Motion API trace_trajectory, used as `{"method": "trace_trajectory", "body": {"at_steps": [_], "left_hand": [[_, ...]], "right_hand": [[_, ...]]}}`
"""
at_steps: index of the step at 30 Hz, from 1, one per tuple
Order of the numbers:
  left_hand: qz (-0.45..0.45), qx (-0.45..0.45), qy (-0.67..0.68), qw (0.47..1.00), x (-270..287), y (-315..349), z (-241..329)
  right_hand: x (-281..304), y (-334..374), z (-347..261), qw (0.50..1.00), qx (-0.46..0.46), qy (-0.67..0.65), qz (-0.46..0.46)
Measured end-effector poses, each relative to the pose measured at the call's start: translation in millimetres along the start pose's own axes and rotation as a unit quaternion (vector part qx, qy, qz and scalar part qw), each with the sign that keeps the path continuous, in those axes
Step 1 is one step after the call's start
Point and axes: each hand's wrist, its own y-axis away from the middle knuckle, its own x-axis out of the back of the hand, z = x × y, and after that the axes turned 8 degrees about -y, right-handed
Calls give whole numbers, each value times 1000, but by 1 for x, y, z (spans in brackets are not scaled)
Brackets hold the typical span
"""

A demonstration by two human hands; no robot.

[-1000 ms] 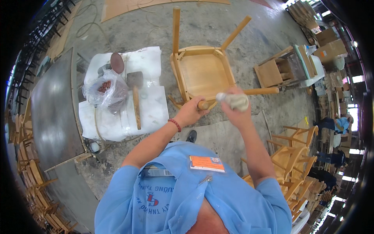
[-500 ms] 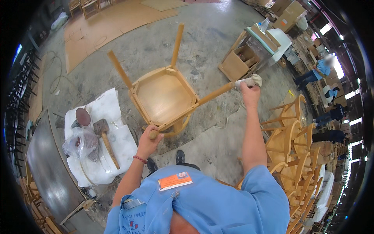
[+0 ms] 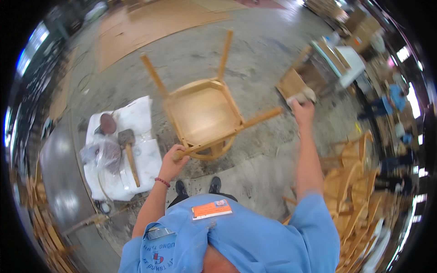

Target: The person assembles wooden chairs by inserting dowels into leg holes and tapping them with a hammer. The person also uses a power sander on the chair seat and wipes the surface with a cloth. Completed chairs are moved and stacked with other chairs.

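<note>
A light wooden chair is tipped over in front of me, its seat underside facing up and its legs spread outward. My left hand is closed around the end of the near left leg. Just past the tip of the right leg, my right hand is closed on a crumpled off-white cloth. A small gap separates that hand from the leg. The curved backrest shows partly below the seat's near edge.
At left, a white foam sheet bears a mallet, a reddish-brown disc and a plastic bag. Stacked wooden chairs stand at right. Beyond are a cardboard box, a table and a person.
My right hand with the cloth has come off the end of the right leg and sits slightly away from it. My left hand keeps its hold. The whole view has shifted.
</note>
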Motion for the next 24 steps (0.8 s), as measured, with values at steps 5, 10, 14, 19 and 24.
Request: {"method": "trace_trajectory", "body": {"at_steps": [5,10,14,19,24], "left_hand": [[34,-14,-35,999,-1,5,11],[20,77,91,993,57,33,16],[-68,110,471,872,128,79,49],[-50,124,564,815,185,134,12],[164,118,557,806,230,208,-59]], "right_hand": [[-11,2,-26,990,-26,134,-37],[-105,55,-116,943,99,-255,-190],[-199,186,-235,822,481,-26,-304],[-293,283,-282,709,475,-28,-521],[-386,341,-324,649,377,-97,-653]]}}
